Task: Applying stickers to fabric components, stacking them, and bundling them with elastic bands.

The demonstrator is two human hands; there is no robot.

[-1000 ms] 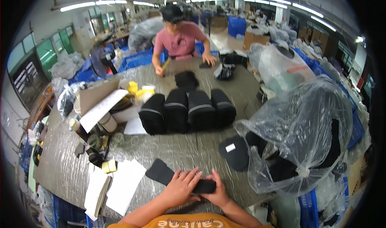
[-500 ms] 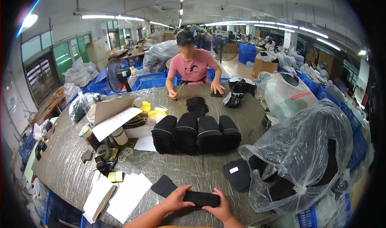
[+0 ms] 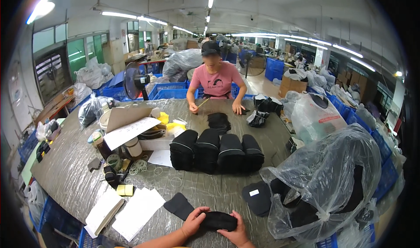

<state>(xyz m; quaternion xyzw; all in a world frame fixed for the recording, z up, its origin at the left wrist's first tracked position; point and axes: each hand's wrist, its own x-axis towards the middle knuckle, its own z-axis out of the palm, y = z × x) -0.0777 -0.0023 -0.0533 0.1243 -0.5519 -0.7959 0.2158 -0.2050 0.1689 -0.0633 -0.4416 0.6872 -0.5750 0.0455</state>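
Near the table's front edge I hold a stack of black cloth pieces (image 3: 217,221) between both hands. My left hand (image 3: 195,221) is closed on its left end, thumb on top. My right hand (image 3: 236,231) grips the right end, fingers round the far side. A flat black cloth piece (image 3: 178,205) lies just beyond my left hand, its near end next to the stack. Farther off stands a row of several thick black cloth bundles (image 3: 230,154), with pale bands across them. A black cloth piece with a white label (image 3: 257,197) lies to the right.
White papers (image 3: 138,213), a yellow roll (image 3: 125,190) and rubber bands (image 3: 138,166) lie at left, before a cluttered box (image 3: 155,144). A large clear plastic bag (image 3: 323,182) with black goods fills the right. Across the table (image 3: 87,178) a person in pink (image 3: 214,79) handles small black pieces.
The view has shifted slightly. The stack between my hands now tilts a little, its right end lower. Both hands keep hold of it.
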